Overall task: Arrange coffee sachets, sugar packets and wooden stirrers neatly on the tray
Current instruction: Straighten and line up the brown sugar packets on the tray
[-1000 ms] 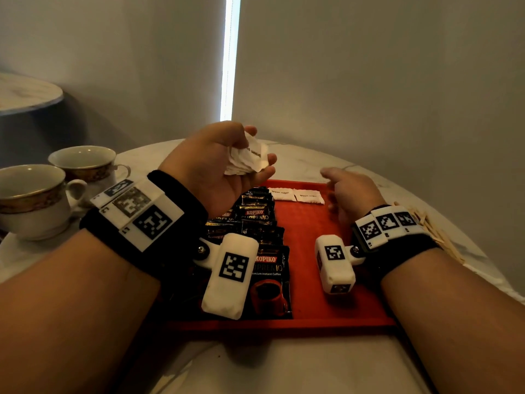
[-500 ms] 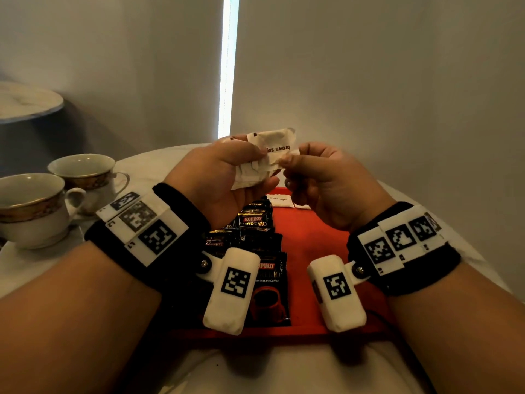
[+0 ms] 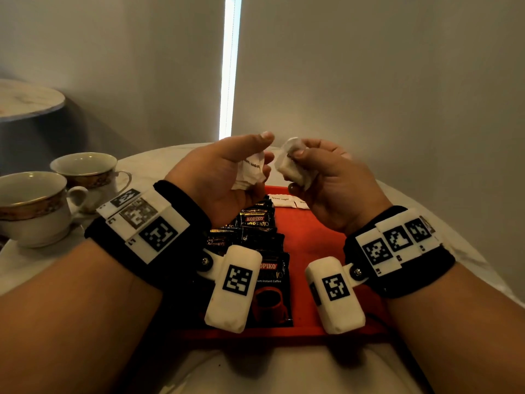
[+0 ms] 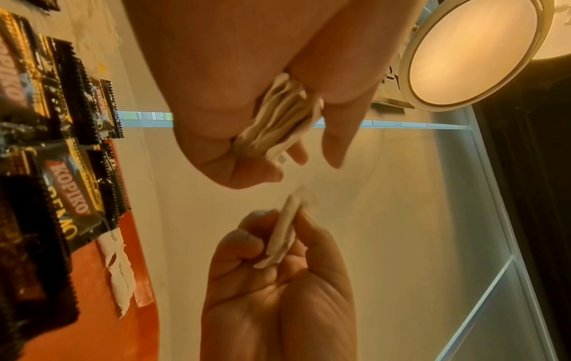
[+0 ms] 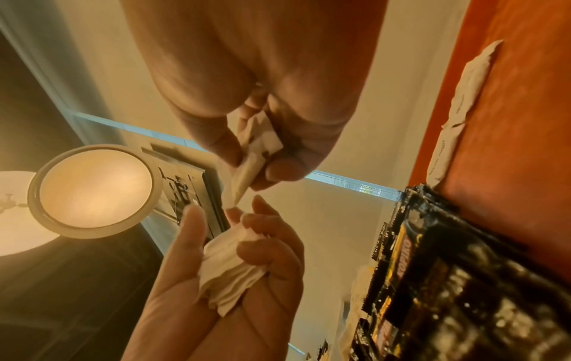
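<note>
White sugar packets (image 3: 251,172) in both hands

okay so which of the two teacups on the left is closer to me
The front teacup, the gold-banded one at the picture's left edge, sits closer to you. The other teacup stands behind it, further back on the table, toward the wall.

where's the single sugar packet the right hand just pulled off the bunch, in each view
Head: top centre, pinched in the right hand, sugar packet.
Left wrist: lower centre, on edge between the fingertips, sugar packet.
Right wrist: upper centre, sugar packet.
Shared landmark: the red tray.
</note>
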A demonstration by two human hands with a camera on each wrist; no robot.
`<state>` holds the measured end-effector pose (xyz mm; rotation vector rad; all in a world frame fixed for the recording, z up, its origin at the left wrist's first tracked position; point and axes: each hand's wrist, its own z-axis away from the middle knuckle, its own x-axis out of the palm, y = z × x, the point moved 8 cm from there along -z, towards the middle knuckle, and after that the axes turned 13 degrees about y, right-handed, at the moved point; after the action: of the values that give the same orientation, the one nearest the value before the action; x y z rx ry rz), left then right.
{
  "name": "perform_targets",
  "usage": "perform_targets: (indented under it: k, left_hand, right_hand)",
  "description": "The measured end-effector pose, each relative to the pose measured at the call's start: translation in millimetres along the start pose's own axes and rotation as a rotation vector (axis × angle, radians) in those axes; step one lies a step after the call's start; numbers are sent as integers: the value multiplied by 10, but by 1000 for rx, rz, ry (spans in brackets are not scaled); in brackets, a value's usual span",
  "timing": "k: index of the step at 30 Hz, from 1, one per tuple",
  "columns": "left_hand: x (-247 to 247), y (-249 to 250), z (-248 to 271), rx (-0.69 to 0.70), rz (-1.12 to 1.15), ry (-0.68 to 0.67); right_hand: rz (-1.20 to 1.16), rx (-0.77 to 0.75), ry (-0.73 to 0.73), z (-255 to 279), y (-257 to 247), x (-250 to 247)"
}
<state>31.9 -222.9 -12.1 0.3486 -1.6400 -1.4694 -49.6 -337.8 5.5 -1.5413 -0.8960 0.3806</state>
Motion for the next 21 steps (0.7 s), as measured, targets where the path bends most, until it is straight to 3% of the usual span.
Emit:
perform_targets:
  k: [4,10,21]
  left_hand:
    - [109,16,82,73,-113,-119]
    - [0,51,11,86,-75,32]
    - [-46,65,-39,85,-14,72]
  right_hand:
    - [10,-3,-47,68,-9,82]
    - [11,-6,12,31,3,27]
    - [-10,16,56,15,25,-17]
